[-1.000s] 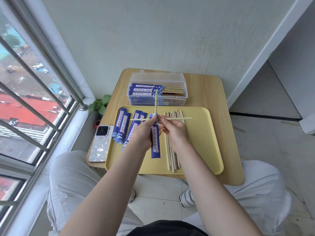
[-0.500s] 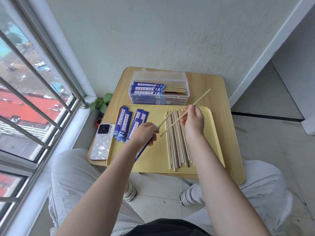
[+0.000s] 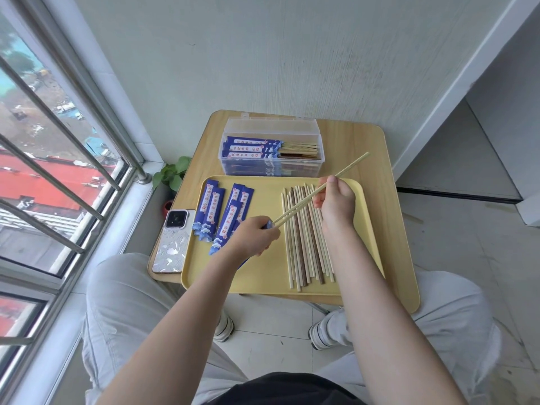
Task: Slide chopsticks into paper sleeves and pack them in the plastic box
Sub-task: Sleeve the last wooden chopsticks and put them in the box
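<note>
Head view shows the right hand [image 3: 336, 201] pinching a pair of pale chopsticks [image 3: 318, 190] near their middle, its fingers [image 3: 320, 203] curled round the sticks. The pair slants from above the tray's far right corner down to the left hand [image 3: 257, 236]. That hand's fingers are closed on a blue paper sleeve [image 3: 267, 226], of which only a sliver of the mouth shows at the knuckles, with the chopstick tips right at it. Whether the tips are inside yet I cannot tell.

Most likely slip, as I judge it: the two tips sit slightly apart, so one could enter and the other ride outside, or a tip could catch the paper lip and crumple or tear it. A push off the sleeve's line would buckle the thin sleeve in the left hand's grip.

Below the right wrist the loose chopsticks [image 3: 304, 238] lie in a row on the yellow tray [image 3: 263, 276]; a dropped wrist could scatter them toward the tray's near edge. Empty sleeves [image 3: 217, 210] lie along the tray's left side. The plastic box [image 3: 271, 153], open and holding sleeved pairs, stands at the counter's [image 3: 350, 135] far edge, just beyond the tray. A phone [image 3: 172, 241] rests at the counter's left edge.
</note>
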Motion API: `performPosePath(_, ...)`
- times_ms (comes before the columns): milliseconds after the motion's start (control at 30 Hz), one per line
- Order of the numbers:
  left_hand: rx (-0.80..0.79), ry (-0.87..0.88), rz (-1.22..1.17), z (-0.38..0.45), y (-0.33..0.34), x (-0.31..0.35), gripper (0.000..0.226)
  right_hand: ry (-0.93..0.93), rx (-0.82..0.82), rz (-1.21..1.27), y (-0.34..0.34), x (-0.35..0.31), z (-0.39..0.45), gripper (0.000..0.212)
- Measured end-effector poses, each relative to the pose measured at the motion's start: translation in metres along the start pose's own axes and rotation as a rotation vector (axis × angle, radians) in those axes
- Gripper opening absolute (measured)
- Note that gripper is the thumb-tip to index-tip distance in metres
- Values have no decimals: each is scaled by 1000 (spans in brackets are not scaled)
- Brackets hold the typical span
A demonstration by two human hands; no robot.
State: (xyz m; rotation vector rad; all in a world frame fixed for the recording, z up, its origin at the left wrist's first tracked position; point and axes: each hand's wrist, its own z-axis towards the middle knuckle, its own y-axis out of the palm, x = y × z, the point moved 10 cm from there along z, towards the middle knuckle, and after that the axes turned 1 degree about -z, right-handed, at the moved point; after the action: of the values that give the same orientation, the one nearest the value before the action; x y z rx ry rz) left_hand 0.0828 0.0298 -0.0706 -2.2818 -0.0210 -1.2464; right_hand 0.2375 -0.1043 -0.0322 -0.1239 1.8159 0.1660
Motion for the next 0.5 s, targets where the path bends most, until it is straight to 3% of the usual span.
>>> performPosePath(233,10,22,-28,1,2,5,12,-11,-36,-82,8,3,-3,31)
performPosePath(367,3,32,-35,3,4,12,13,11,-187,-212,25,15,-11,14)
performPosePath(400,-1,32,-38,3,4,13,13,19,-223,-215,30,17,-13,22)
performPosePath(500,0,22,-52,4,4,12,13,45,-276,-211,35,19,-17,82)
